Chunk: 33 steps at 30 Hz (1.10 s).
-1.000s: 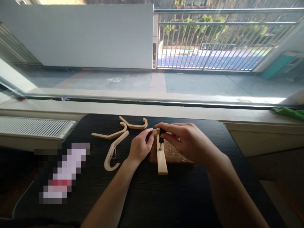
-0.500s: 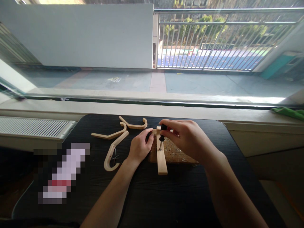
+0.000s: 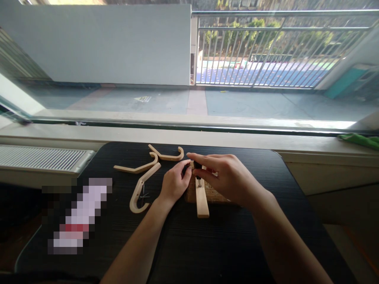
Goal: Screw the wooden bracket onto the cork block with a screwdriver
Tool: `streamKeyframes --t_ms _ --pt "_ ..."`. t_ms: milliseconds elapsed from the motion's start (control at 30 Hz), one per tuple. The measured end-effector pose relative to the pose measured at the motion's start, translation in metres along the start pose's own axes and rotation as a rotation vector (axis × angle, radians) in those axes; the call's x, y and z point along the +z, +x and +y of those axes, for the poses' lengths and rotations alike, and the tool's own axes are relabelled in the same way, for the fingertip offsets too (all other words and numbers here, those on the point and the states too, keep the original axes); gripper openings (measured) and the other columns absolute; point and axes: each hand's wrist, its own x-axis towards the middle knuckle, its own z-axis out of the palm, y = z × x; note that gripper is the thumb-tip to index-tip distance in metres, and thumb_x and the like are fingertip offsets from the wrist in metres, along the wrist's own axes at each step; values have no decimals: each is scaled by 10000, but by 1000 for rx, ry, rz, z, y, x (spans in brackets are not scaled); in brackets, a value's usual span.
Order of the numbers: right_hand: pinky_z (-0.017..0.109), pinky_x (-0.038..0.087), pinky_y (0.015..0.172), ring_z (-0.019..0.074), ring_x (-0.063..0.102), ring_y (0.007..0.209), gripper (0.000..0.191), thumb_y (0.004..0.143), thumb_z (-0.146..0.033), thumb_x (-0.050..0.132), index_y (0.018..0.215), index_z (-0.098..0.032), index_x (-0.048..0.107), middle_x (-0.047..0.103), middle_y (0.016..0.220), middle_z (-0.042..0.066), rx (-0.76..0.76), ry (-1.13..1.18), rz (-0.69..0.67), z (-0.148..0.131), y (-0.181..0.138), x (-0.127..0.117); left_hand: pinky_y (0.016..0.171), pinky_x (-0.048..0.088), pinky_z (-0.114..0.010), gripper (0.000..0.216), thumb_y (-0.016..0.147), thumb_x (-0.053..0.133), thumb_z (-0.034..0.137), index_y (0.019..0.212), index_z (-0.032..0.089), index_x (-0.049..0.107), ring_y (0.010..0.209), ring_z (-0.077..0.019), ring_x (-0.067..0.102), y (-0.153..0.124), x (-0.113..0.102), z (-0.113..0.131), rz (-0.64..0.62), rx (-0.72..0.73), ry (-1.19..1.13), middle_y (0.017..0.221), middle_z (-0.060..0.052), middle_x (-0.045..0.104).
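My right hand (image 3: 220,167) grips a black-handled screwdriver (image 3: 198,169) between thumb and fingers. The screwdriver stands nearly upright, its metal shaft meeting a screw on a pale wooden hook (image 3: 202,203). That hook lies across a brown board (image 3: 219,193) dotted with small holes, partly hidden by my right hand. Just left of the hook, my left hand (image 3: 175,181) is closed at the board's edge, with something dark between thumb and forefinger that I cannot make out.
Three more wooden hooks lie to the left: one (image 3: 167,157) at the back, one (image 3: 137,169) in front of it, and one (image 3: 137,193) nearer me. Several loose screws (image 3: 144,195) rest inside the nearest. A pixelated patch covers the black table's (image 3: 183,248) left side. A radiator (image 3: 44,157) stands beyond.
My right hand has shifted a little left, with its fingers stretched further over the screwdriver handle, which has turned more upright. My left hand stays in place.
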Motion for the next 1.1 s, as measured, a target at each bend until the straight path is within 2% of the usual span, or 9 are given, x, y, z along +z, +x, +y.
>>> streamKeyframes --t_ms 167,467,767,933,1100 --pt "248 434 640 154 666 718 385 907 -169 627 1288 -220 655 766 974 50 -40 20 9 0 0 1 754 525 -262 266 903 509 237 1100 175 676 859 -215 708 0 1 -1 13 1 25 876 -55 743" --pt "219 417 632 108 577 649 348 858 -120 571 1172 -189 707 710 792 4 2 90 -24 3 -4 -5 754 522 -252 271 915 500 265 1097 187 685 813 -193 698 0 3 -4 25 22 10 840 -42 738" --pt "208 431 614 103 614 627 337 879 -162 592 1190 -212 712 749 810 8 22 109 -50 6 -10 -12 750 526 -259 308 925 492 301 1140 177 674 785 -192 695 0 2 -4 13 11 5 806 -41 733" --pt "230 454 676 146 685 734 287 901 -191 601 1157 -235 723 773 920 36 16 65 -42 4 -7 -9 740 526 -255 296 925 492 310 1111 181 682 800 -197 700 0 2 -5 19 16 15 808 -41 736" --pt "245 456 706 176 709 775 240 896 -210 628 1107 -250 734 776 932 45 19 3 -23 4 -7 -10 745 526 -261 297 926 487 309 1113 174 676 798 -197 700 0 3 -7 14 20 7 824 -48 736"
